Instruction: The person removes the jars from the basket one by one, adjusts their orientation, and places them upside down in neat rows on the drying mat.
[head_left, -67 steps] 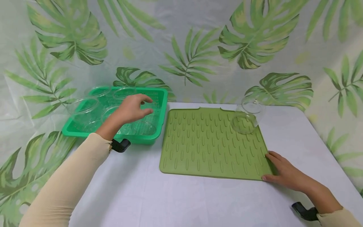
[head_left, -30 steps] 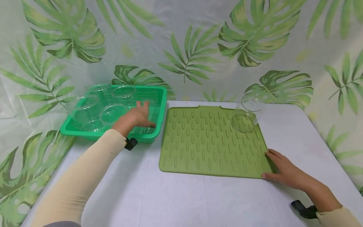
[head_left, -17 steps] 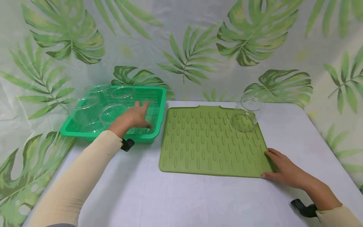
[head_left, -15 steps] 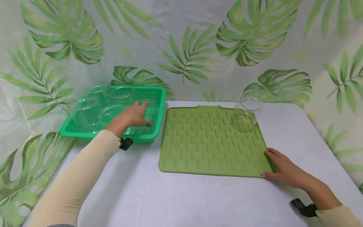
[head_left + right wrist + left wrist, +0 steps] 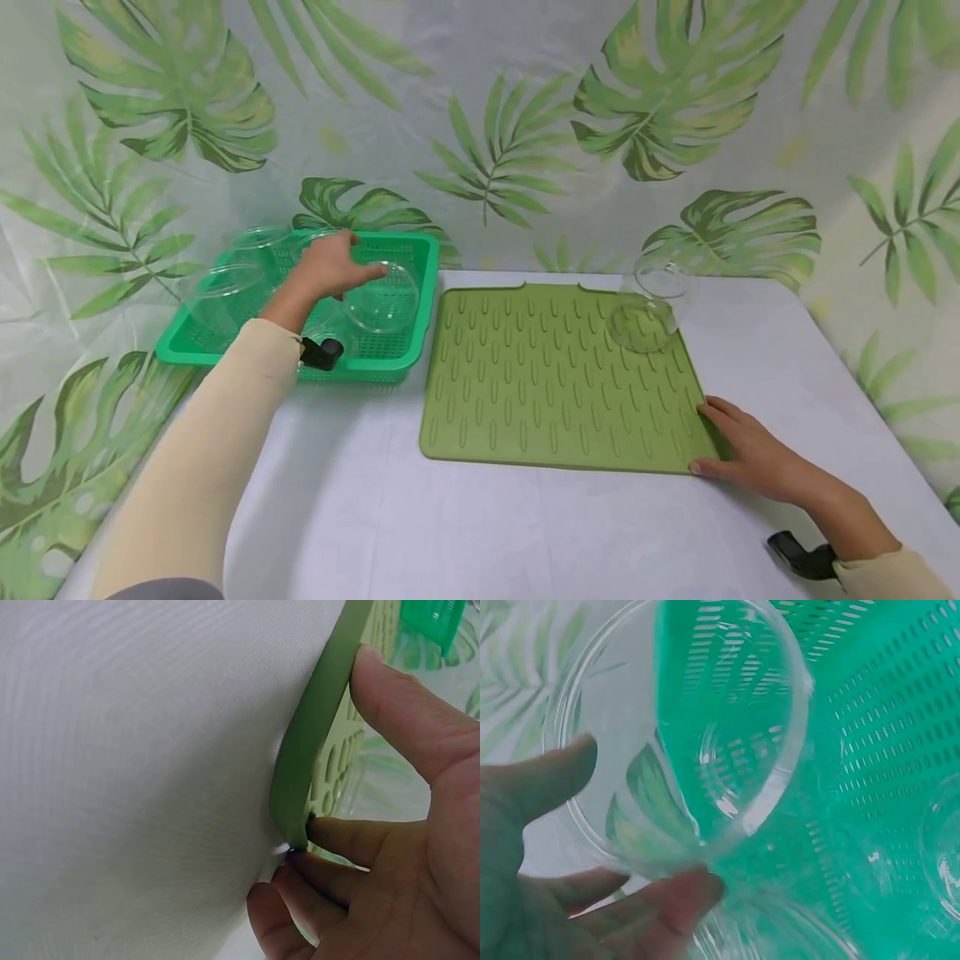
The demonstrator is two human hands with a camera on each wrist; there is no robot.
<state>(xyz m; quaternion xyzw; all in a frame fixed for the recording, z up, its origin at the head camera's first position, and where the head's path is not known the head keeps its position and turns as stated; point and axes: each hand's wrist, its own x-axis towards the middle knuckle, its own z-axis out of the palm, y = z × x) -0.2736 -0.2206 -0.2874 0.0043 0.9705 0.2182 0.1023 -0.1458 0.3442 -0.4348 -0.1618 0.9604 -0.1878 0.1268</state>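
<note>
Clear container (image 5: 386,302) is held by the left hand (image 5: 326,268), at the green basket (image 5: 367,365) to the left of the green mat (image 5: 555,392). Its wall is clamped between thumb and fingers, and a round end is turned toward the left wrist camera, so that the slotted basket is seen through it. Whether the basket's floor is touched by it cannot be told.

Half a second ago, the left hand was seen lower in the basket and closer to the mat, with its fingers spread. Now it is drawn higher and farther from the mat, and the container is raised and tilted with it.

By the right hand (image 5: 750,450), the mat's near right corner is held, the thumb set at the near edge and the fingers at the right edge; this grip is unchanged. Near the mat's far right corner, a clear vessel (image 5: 643,327) is left standing as before. Several other containers (image 5: 225,304) are gathered in the basket, on the side away from the mat. White cloth (image 5: 487,533) is spread beneath the mat, and a leaf-patterned backdrop (image 5: 517,50) is hung behind it.
</note>
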